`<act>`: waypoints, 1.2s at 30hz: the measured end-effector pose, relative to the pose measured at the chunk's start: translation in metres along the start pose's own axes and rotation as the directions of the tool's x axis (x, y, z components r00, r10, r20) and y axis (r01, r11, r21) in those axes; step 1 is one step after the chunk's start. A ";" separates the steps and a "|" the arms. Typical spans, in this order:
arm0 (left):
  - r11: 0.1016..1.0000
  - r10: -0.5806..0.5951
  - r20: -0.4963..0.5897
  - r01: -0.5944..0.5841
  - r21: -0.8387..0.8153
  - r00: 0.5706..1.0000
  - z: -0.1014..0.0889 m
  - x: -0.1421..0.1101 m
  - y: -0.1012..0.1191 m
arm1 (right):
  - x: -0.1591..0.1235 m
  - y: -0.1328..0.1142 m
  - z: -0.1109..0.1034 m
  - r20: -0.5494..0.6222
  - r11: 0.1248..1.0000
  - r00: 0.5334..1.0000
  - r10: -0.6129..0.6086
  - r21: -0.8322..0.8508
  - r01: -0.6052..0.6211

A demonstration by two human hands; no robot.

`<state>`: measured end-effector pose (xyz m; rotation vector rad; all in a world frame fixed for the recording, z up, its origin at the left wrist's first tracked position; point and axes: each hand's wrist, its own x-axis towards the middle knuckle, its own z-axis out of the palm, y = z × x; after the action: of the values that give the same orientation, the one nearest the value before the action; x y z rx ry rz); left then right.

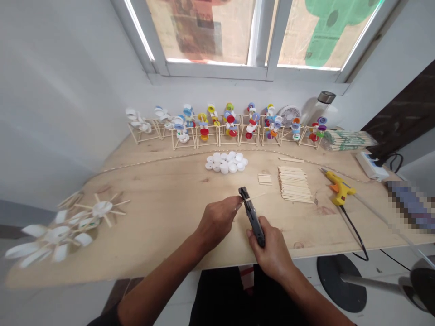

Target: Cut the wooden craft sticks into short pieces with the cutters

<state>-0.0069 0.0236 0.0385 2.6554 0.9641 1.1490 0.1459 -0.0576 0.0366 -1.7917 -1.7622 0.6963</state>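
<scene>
My right hand [274,249] is wrapped round the handles of dark metal pliers [252,213], their jaws pointing away from me. A thin wooden stick [257,196] lies across the jaws. My left hand [217,220] pinches its left end beside the jaws, and the stick's far end sticks out to the right. Just beyond are a small group of short cut sticks [264,179] and a larger stack of longer sticks [295,184]. White bottle caps [224,168] sit clustered further back on the wooden table [163,203].
Several stick frames with coloured cap wheels [230,129] line the wall. A yellow glue gun [340,188] and a power strip [371,165] are at right, with cords. White cap-and-stick wheels [57,235] lie at left. A small fan [289,116] and a bottle [322,108] stand behind.
</scene>
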 end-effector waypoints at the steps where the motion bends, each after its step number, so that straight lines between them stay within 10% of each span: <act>1: 0.999 0.024 -0.022 -0.023 0.042 0.999 0.003 -0.001 -0.002 | 0.001 0.000 0.001 0.002 1.000 1.000 0.007 0.006 -0.007; 11: 0.951 0.141 -0.099 -0.107 0.290 0.985 0.001 0.002 -0.001 | 0.000 -0.004 -0.004 0.018 0.996 1.000 0.008 0.093 -0.009; 36: 0.989 -0.080 0.018 0.082 -0.124 0.997 -0.009 0.004 0.014 | -0.005 -0.001 -0.006 -0.015 0.999 0.999 -0.045 -0.028 0.044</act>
<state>-0.0041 0.0135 0.0522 2.4996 0.9553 1.1346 0.1487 -0.0625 0.0415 -1.7655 -1.8038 0.6413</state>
